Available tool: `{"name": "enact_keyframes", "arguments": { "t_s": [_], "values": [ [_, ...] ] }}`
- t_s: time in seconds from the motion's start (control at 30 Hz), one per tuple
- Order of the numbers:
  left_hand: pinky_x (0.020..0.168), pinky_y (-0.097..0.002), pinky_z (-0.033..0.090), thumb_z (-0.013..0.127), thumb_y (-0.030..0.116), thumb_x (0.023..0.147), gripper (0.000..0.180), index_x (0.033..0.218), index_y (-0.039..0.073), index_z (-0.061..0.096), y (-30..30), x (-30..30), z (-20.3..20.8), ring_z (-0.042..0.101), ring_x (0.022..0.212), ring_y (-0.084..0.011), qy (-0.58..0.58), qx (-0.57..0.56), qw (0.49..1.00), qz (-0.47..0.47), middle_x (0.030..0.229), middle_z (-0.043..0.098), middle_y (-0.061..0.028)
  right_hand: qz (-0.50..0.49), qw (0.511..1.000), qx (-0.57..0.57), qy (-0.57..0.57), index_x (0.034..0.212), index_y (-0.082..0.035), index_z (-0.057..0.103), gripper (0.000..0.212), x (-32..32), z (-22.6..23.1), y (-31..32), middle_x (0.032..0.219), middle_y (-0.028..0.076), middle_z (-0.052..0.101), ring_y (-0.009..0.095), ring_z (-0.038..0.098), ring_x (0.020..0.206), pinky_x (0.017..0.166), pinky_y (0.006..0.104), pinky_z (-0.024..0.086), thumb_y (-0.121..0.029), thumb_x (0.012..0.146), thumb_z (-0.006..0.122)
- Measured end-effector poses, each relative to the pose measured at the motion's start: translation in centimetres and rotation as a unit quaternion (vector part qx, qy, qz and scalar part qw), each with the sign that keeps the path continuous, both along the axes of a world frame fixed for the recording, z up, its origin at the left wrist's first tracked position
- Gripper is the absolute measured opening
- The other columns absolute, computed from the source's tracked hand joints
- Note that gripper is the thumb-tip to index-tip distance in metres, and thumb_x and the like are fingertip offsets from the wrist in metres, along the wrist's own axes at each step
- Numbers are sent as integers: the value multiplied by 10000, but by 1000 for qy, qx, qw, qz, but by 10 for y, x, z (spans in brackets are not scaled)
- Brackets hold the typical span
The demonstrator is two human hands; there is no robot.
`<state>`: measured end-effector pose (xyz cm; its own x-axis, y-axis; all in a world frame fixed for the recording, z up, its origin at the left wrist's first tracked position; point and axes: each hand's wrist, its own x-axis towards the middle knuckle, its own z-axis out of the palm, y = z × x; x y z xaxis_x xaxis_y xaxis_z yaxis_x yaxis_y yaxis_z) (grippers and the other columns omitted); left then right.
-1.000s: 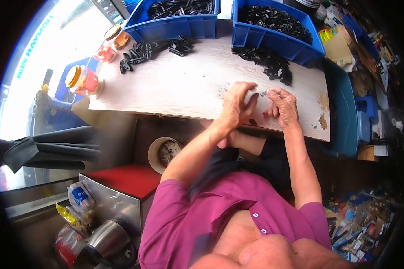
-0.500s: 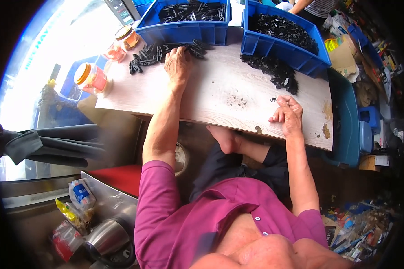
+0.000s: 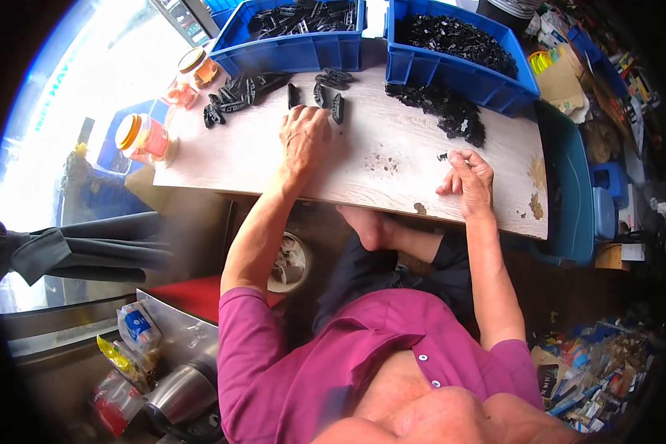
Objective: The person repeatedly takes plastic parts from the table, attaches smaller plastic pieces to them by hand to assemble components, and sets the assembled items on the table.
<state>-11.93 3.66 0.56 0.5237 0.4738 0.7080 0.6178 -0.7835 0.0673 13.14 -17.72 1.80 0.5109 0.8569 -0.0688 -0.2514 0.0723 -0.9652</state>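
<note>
My left hand [image 3: 303,144] is over the left part of the table, its fingers curled together. At its fingertips is a long, narrow black plastic piece [image 3: 293,96], seemingly gripped; the fingers partly hide its near end. Beside it lie loose black pieces of the same shape, one of them a slotted piece [image 3: 337,109]. More form a pile [image 3: 233,92] to the left. Closer to the table's right side, my right hand [image 3: 471,181] pinches a small toothed black plastic part [image 3: 442,157] between thumb and forefinger.
A blue bin [image 3: 288,55] of long black pieces and another blue bin [image 3: 462,78] of small black parts stand at the back. Small parts spill in a heap [image 3: 451,115] before the right bin. An orange-lidded jar [image 3: 144,137] stands at the left edge.
My left hand has drawn back toward me from the pile, with a black piece at its fingertips. Several pieces now lie apart near it. The right hand keeps its pinch.
</note>
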Motion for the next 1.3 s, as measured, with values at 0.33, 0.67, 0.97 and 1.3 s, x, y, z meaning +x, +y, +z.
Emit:
{"name": "enact_keyframes", "arguments": {
  "t_s": [0.33, 0.67, 0.97, 1.3],
  "values": [
    [847, -405, 484, 660, 80, 785, 206, 991, 93, 671, -24, 29, 10, 592, 952, -323, -50, -89, 995, -7, 1001, 662, -94, -10, 1000, 7, 12, 889, -29, 643, 220, -1, 2, 0, 477, -10, 447, 110, 503, 408, 444, 321, 538, -214, 833, 749],
    [881, -416, 453, 643, 213, 873, 209, 1002, 50, 664, -22, 43, 3, 608, 950, -317, -147, -67, 986, 38, 979, 675, -123, -9, 1000, 7, 15, 891, -42, 640, 211, -2, 2, 0, 479, -12, 442, 106, 508, 417, 445, 321, 543, -215, 837, 746],
    [839, -405, 447, 684, 224, 832, 232, 1017, 84, 679, -57, 53, 8, 594, 945, -308, -15, -212, 977, 31, 951, 676, -114, -9, 1000, 15, 14, 883, -66, 640, 162, 1, -2, -1, 478, 2, 441, 126, 520, 431, 457, 335, 545, -203, 860, 722],
    [676, -274, 523, 656, 218, 931, 325, 1174, 10, 600, -148, 86, 3, 614, 791, -109, -376, -631, 657, -168, 853, 652, -39, 24, 1000, 19, -4, 894, -45, 664, 171, -4, 3, -2, 527, -17, 481, 94, 517, 439, 480, 255, 499, -194, 854, 738]
  ]
}}
